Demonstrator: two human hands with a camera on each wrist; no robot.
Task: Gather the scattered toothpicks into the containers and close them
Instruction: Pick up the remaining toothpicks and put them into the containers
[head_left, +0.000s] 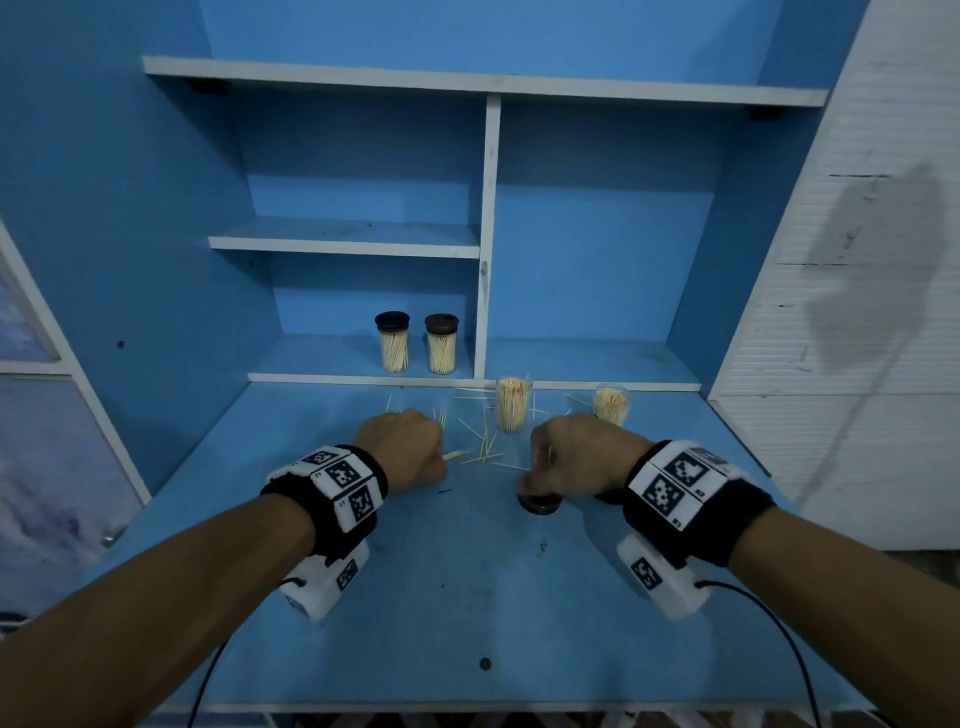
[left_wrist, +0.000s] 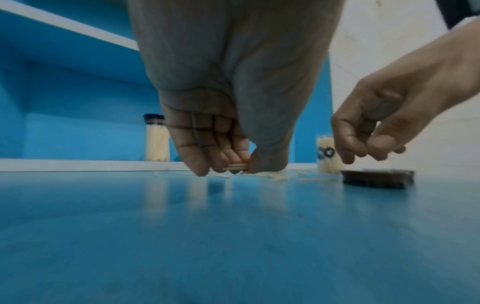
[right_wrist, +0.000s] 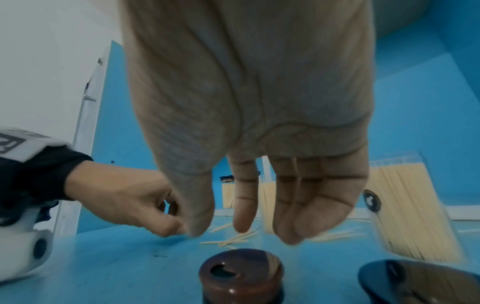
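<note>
Blue tabletop carries loose toothpicks; left hand pinches a few for the open jars, while right hand hangs relaxed over a lid.

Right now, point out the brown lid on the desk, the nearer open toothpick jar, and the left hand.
brown lid (right_wrist: 240, 272): right wrist view, on its top face.
open toothpick jar (head_left: 512, 410): head view, mid-wall.
left hand (head_left: 408, 447): head view, back of hand.

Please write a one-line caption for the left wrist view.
Left hand pinches a small bundle of toothpicks just above the blue table.
</note>
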